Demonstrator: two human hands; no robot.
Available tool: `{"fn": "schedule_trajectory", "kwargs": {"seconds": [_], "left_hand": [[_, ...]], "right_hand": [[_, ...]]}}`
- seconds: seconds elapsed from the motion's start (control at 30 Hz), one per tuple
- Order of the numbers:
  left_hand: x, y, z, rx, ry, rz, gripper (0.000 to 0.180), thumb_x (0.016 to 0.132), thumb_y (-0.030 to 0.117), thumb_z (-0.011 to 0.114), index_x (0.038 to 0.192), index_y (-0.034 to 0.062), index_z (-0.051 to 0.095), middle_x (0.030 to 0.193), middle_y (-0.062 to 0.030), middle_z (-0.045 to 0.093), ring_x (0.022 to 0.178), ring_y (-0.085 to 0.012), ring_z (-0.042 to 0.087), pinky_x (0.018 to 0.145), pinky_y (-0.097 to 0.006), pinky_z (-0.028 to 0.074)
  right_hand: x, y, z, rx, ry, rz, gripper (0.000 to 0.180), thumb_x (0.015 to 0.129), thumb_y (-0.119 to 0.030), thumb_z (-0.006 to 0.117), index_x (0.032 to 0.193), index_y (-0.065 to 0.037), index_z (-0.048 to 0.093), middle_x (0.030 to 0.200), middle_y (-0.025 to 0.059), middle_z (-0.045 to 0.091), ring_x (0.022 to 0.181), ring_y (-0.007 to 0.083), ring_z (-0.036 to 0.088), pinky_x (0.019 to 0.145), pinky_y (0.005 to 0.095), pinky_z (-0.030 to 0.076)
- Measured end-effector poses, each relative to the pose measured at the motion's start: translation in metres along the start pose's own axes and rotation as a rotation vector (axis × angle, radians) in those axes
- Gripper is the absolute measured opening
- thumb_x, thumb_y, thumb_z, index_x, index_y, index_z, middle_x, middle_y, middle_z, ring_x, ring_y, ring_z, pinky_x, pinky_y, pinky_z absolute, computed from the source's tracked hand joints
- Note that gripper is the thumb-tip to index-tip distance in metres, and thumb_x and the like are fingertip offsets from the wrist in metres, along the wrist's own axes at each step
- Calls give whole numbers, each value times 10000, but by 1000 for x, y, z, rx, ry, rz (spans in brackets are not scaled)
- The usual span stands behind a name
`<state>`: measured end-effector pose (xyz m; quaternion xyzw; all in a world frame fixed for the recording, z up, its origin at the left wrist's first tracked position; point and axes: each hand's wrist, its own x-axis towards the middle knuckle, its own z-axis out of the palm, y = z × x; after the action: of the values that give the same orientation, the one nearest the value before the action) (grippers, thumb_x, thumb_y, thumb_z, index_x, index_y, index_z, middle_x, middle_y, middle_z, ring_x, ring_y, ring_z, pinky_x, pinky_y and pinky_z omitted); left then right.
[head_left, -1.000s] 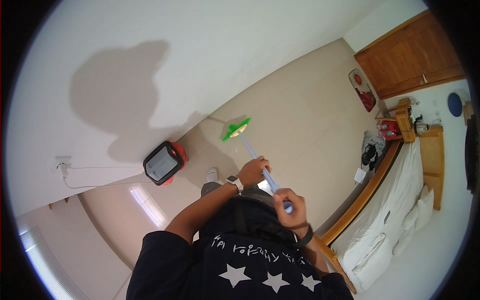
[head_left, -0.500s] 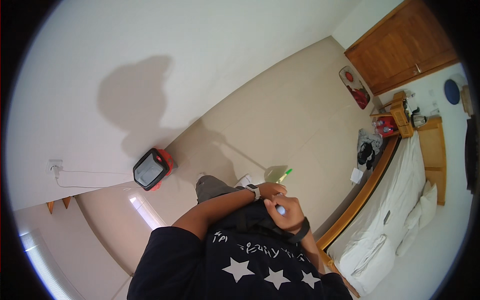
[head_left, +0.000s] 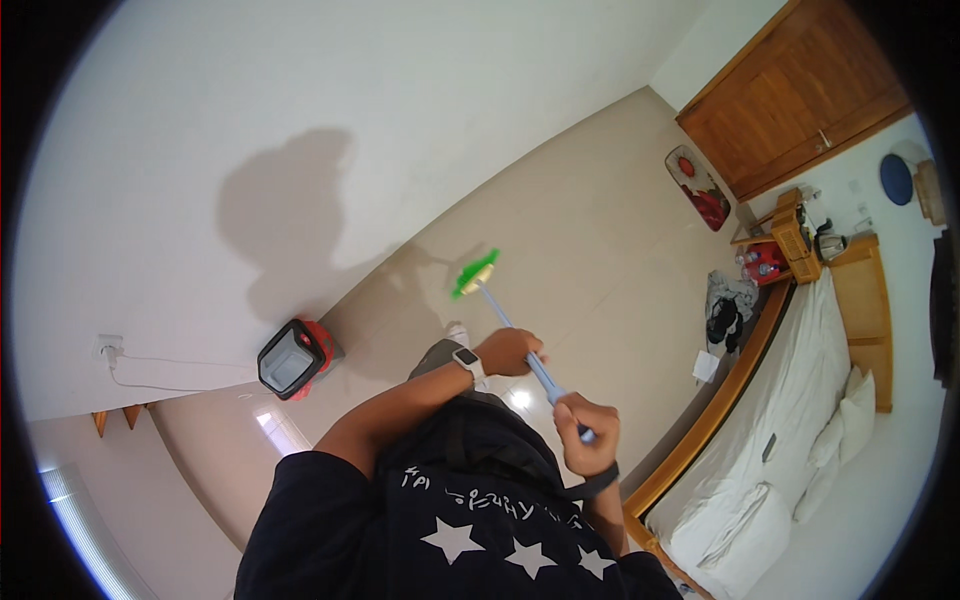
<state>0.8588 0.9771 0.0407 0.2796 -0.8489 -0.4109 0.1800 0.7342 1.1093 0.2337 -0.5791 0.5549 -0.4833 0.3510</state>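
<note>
Green-headed pole point(head_left: 477, 274): fuzzy head at the floor point(head_left: 600, 230), well left of the bed point(head_left: 750, 420), a pale blue shaft point(head_left: 547, 379) slanting back toward the person; the fringe is blurred, its contact with the tiles uncertain.
Left grip point(head_left: 508, 352): wrapped around the shaft partway down, left of the bed.
Right grip point(head_left: 588, 432): clenched on the shaft's near end, nearer the bed, hiding most of that tip.
Red-and-black bin point(head_left: 313, 338): far left of the bed, against the wall point(head_left: 450, 110), its greyish top facing up; whether that is a lid or the inside cannot be told.
Red holder point(head_left: 768, 262): beyond the bed's far corner, clear bottles point(head_left: 747, 262) beside or in it, too small to count.
Wooden surface point(head_left: 793, 230): near the bed's headboard, a metal kettle point(head_left: 830, 243) at it, the base obscured.
Dark object point(head_left: 769, 447): on the bed, its kind unclear.
</note>
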Motion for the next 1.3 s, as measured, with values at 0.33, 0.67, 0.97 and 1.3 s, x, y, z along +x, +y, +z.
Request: {"fn": "schedule_trajectory", "kwargs": {"seconds": [0.33, 0.67, 0.97, 1.3], "left_hand": [[46, 0, 84, -313, -405, 171, 391, 921, 411, 636, 744, 67, 581, 765, -136, 603, 759, -357, 606, 659, -448, 471], [76, -99, 17, 11, -155, 5, 368, 877, 395, 623, 701, 72, 603, 724, -111, 597, 726, -346, 626, 624, -467, 495], [124, -38, -42, -138, -186, -48, 380, 893, 331, 566, 649, 42, 599, 735, -167, 609, 751, -375, 625, 660, -493, 504], [197, -128, 1, -366, 153, -148, 264, 934, 265, 576, 752, 74, 573, 786, -126, 596, 759, -372, 592, 686, -433, 468]], "right_hand": [[46, 10, -3, -166, -200, 102, 306, 878, -55, 617, 610, 6, 481, 539, 94, 434, 457, 222, 399, 476, 341, 324], [114, 63, 11, -21, -158, 171, 342, 908, -21, 592, 597, 17, 455, 529, 72, 438, 449, 140, 385, 455, 327, 288], [191, -16, -33, -81, -335, 128, 331, 888, -30, 598, 578, 2, 486, 541, 70, 488, 447, 188, 444, 454, 306, 327], [227, 92, 17, -283, -189, 7, 171, 837, -63, 719, 772, -43, 562, 730, 104, 602, 611, 269, 553, 589, 362, 450]]}}
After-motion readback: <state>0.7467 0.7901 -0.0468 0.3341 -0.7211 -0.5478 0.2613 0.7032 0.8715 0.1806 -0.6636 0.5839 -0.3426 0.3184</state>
